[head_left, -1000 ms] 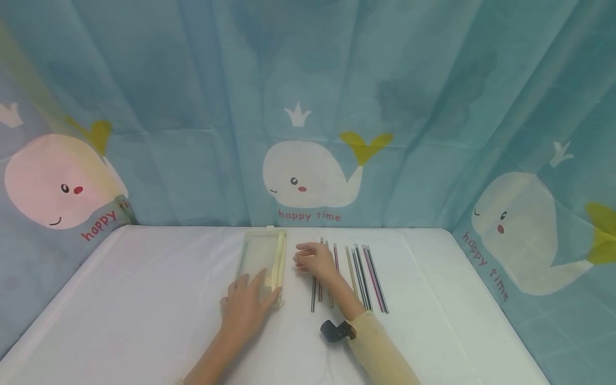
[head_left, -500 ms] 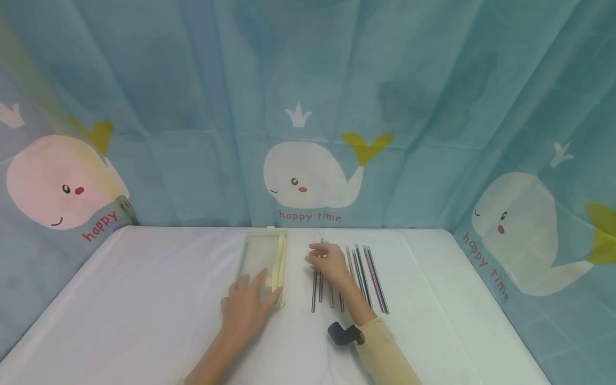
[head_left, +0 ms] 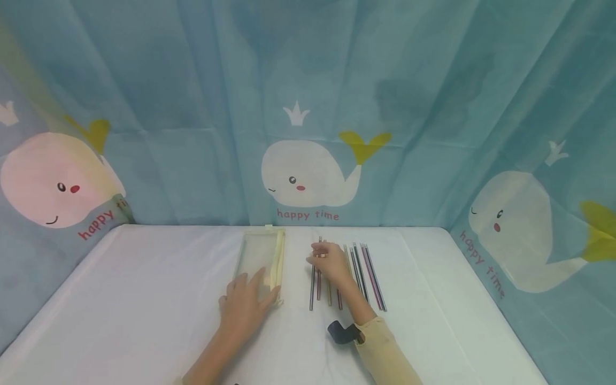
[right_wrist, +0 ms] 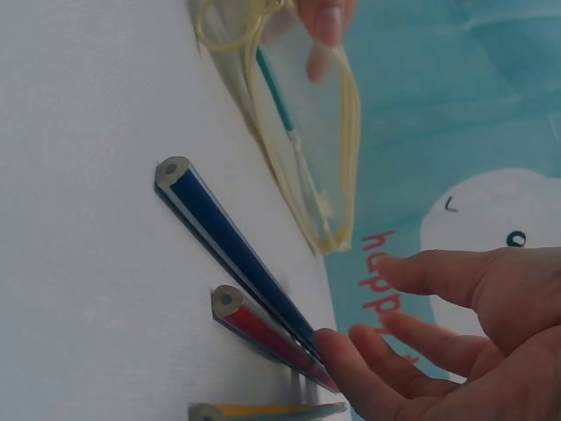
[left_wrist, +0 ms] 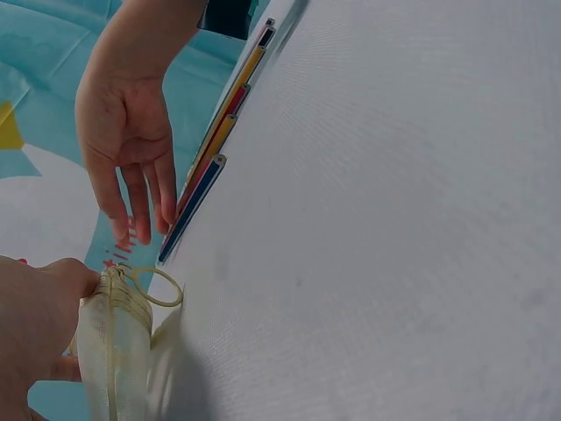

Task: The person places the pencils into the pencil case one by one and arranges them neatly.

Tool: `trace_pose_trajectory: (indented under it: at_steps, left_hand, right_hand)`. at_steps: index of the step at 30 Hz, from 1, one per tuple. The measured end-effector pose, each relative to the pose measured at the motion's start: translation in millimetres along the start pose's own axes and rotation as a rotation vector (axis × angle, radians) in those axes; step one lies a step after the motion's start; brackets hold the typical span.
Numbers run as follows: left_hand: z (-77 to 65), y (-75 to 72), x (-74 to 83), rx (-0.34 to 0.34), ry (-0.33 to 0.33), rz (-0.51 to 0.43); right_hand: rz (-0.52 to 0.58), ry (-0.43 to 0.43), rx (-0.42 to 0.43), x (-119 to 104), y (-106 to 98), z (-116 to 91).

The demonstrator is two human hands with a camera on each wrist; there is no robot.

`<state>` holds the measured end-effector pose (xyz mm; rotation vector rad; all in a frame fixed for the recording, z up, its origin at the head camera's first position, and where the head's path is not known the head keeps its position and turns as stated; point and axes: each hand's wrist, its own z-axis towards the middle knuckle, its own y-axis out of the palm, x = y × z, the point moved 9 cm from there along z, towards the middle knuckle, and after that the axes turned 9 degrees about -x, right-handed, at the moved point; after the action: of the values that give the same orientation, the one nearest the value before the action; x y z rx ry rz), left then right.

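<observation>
A translucent pencil pouch (head_left: 256, 248) with a pale yellow zipper lies flat on the table. My left hand (head_left: 243, 307) grips its near end, thumb at the zipper edge and fingers spread over the top. In the right wrist view the zipped side gapes, and a thin green-and-white stick (right_wrist: 276, 92) shows inside. Over the left part of a row of pencils hovers my right hand (head_left: 334, 266), fingers loosely bent and holding nothing. Its fingertips are right by a blue pencil (right_wrist: 232, 237) and a red pencil (right_wrist: 263, 329); a yellow pencil (right_wrist: 263, 410) lies beside them.
Several more pencils (head_left: 372, 278) lie to the right of my right hand, roughly parallel. A dark device (head_left: 343, 332) sits at the right wrist. A blue whale-print curtain (head_left: 414, 176) stands behind the white table (head_left: 144, 305) and along its sides.
My right hand has moved right, away from the pouch and over the leftmost pencils, staying nearly still over the last half second. My left hand and the pouch stay put.
</observation>
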<state>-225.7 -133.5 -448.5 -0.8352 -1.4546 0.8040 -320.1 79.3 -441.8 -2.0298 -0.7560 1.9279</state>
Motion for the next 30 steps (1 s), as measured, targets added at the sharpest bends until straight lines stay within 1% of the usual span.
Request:
trace_pose_trajectory:
  at_steps: [6,14,19,26,30]
  left_hand:
    - [0.3,0.0,-1.0,0.001,0.000,0.000]
    - [0.4,-1.0,0.9,-0.001,0.007,0.018]
    - [-0.3,-0.7,0.2,0.000,0.004,0.014]
    - [1.3,3.5,-3.1,-0.008,0.000,0.013]
    - [1.2,3.5,-2.6,-0.004,0.001,0.015]
  right_hand:
    - [0.014,0.012,-0.024,1,5,1]
    - [0.003,0.019,-0.011,-1,9,0]
    - [-0.005,0.020,-0.031,-1,14,-1]
    - [-0.050,0.007,-0.025,0,20,0]
    - [-0.113,-0.001,-0.005,1,24,1]
